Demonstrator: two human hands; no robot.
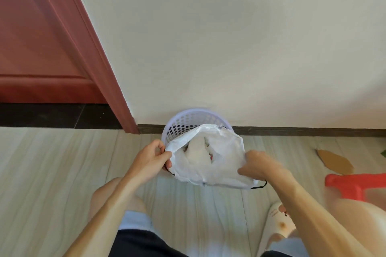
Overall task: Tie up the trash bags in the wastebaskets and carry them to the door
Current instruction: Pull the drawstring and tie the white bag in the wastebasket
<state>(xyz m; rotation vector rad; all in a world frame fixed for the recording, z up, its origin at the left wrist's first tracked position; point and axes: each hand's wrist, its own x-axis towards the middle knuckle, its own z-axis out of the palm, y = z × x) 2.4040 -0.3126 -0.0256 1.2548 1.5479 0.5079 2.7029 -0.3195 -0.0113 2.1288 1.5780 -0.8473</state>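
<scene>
We find the drawstring trash bag [219, 152] stretched crosswise over the perforated wastebasket [181, 119]. Our left hand [154, 157] pinches its left edge and our right hand [257, 166] grips its right.

I can't tell what fills the bag [227, 148]: white lumps, a red speck. It hides most of the wastebasket [181, 121]. The right hand [259, 165] covers its own fingertips. The red stool [355, 183] is blurred and cut off at the right edge.
</scene>
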